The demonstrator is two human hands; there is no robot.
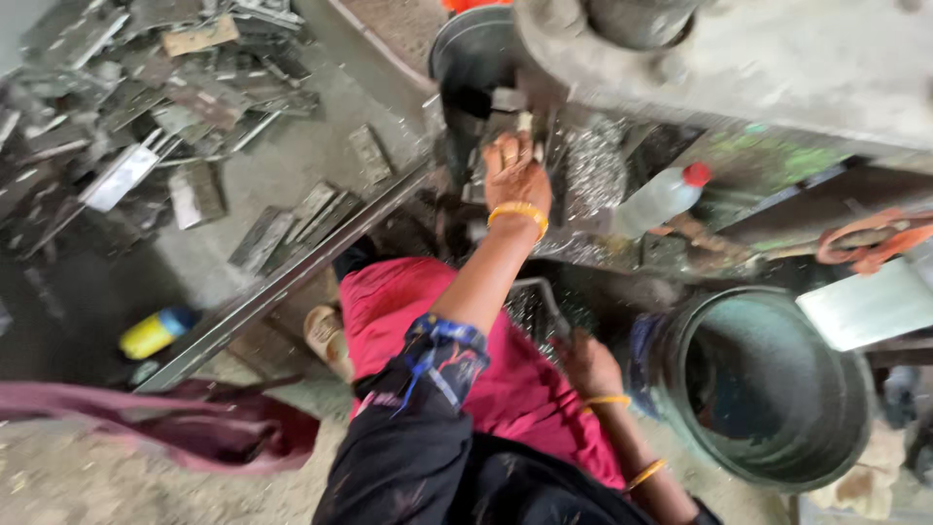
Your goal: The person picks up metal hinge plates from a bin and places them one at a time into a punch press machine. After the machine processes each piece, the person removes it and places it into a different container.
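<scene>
Scattered flat metal offcuts (146, 117) cover the workshop floor at upper left; a long steel bar (292, 277) runs diagonally beside them. Head view only, blurred. Left hand (515, 170) reaches up to the machine (777, 58), its grip pinching a small pale metal piece (526, 122); the piece's long axis stands roughly upright, pointing at the machine. Right hand (588, 367) rests low beside a dark round drum (777, 389); whether its grip is closed cannot be told. A plastic bottle (656, 199) lies near.
</scene>
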